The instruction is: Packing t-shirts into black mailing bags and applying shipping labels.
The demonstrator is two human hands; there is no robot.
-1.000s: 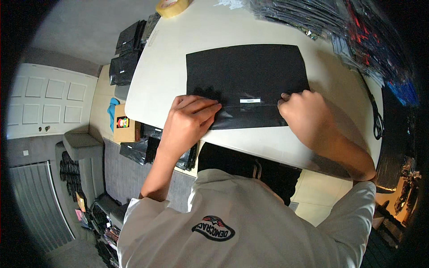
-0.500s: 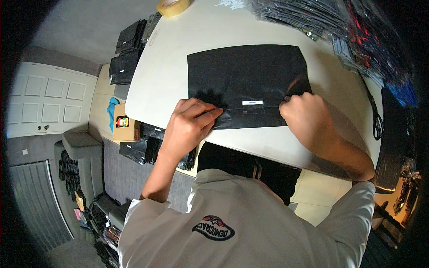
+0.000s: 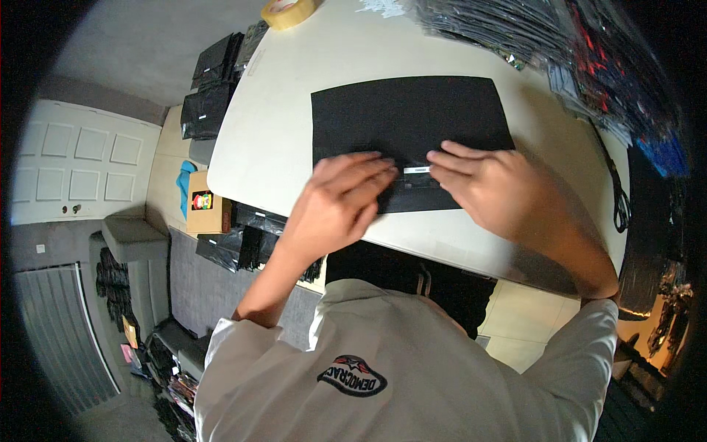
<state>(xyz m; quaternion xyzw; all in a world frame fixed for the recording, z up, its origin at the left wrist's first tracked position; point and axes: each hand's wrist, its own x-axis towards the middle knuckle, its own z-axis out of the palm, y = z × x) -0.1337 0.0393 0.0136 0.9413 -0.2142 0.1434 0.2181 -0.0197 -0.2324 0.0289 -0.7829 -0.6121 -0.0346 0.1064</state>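
A flat black packet [image 3: 412,110] with a thin plastic sheen along its near part lies on the white table. On that near part is a small white label [image 3: 416,170] between my two hands. My left hand [image 3: 337,197] rests on the packet's near left part, fingers stretched out toward the label. Across from it my right hand [image 3: 492,186] lies over the near right part, fingers spread and their tips beside the label. Both hands are slightly blurred by motion, and neither grips anything. They hide the packet's near corners.
The white table [image 3: 265,140] bears a roll of yellowish tape [image 3: 289,12] at its far edge. Plastic-wrapped garments [image 3: 508,33] are piled at the far right. A black loop-handled thing [image 3: 622,210] lies at the right edge. Left of the table are black packets [image 3: 206,110] and a cardboard box [image 3: 205,212].
Both hands have moved inward from the packet's sides toward the label. Their fingers, closed at the packet's near edges before, are now stretched out flat over it.
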